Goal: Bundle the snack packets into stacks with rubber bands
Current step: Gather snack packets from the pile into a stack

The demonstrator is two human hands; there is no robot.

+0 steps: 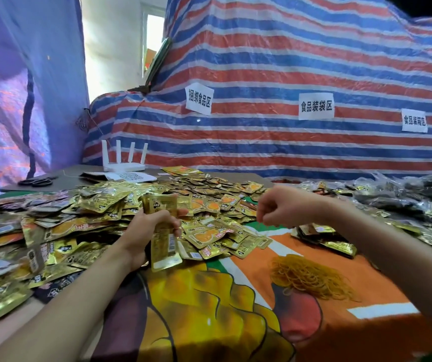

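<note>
The left hand (149,228) grips a stack (165,248) upright, squared for banding. The right hand (280,207), fingers curled, hovers right of it; whether it pinches anything is unclear. The bands (306,276) lie near right, within reach.

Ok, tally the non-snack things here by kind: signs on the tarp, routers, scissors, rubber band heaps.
Paper signs: 3
Router: 1
Scissors: 1
Rubber band heap: 1
Total: 6
</note>
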